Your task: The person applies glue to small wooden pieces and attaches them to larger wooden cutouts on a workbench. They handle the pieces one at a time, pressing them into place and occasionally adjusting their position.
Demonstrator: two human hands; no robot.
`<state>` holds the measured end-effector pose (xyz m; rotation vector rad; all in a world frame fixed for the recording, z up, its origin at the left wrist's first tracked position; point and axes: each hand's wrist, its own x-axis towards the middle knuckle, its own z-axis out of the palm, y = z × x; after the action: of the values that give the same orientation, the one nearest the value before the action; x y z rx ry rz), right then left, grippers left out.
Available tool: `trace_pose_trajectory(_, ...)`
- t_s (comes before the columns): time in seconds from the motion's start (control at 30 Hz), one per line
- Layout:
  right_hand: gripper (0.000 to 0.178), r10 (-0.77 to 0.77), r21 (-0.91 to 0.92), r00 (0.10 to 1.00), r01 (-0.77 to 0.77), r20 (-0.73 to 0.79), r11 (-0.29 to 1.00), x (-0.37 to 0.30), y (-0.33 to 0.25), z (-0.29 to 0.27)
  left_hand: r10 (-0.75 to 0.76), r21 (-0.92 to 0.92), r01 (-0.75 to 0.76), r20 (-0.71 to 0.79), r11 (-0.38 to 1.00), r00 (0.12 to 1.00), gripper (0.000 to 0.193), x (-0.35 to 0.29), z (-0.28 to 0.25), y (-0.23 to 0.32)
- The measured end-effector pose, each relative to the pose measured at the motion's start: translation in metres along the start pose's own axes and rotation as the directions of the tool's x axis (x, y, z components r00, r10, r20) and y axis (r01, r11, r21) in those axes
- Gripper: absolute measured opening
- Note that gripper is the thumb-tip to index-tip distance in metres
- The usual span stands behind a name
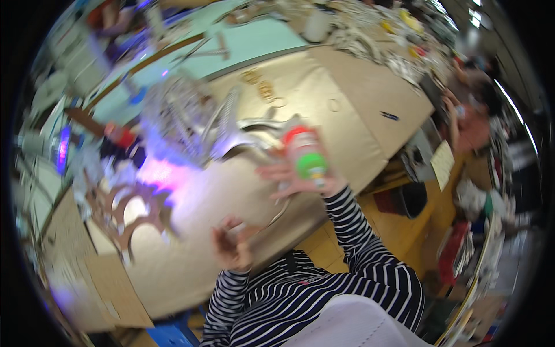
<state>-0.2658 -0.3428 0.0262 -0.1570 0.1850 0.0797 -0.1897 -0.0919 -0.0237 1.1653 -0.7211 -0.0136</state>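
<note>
My right hand [293,180] is blurred, its fingers reaching leftward over the table. A bottle with red and green parts and a white tip [304,151] lies across its palm and seems held there. My left hand [232,246] is close to the table's front edge, fingers bent. A thin curved strip [278,214] runs from its fingertips toward my right hand; it appears pinched at the left end, though blur hides the contact. Just beyond my right hand are silvery curved bands [245,136] beside a clear plastic bag [179,115].
Brown curved bands [130,211] lie at the left, near a purple-lit lamp [62,150]. Gold-coloured rings [265,91] and dark tweezers [389,115] rest farther back. A dark bin [402,200] stands below the right edge. Another person [474,124] sits at far right.
</note>
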Motion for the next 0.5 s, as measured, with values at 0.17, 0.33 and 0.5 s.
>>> trace_pose_trajectory(0.17, 0.066, -0.104, -0.277, 0.942, 0.012, -0.320, 0.961, 0.012, -0.001, 0.006, -0.261, -0.214, 0.286, 0.138, 0.934, 0.956, 0.076, 0.011, -0.018, 0.023)
trace_pose_trajectory(0.33, 0.058, -0.092, -0.170, 0.949, 0.041, -0.303, 0.985, 0.010, -0.010, -0.001, -0.265, -0.309, 0.364, 0.318, 0.879, 0.910, 0.036, 0.004, -0.029, 0.041)
trace_pose_trajectory(0.5, 0.064, -0.113, -0.202, 0.928, 0.042, -0.355, 0.979, 0.021, -0.011, -0.006, -0.040, -0.238, 0.178, 0.490, 0.955, 0.871, 0.011, 0.022, -0.029, 0.059)
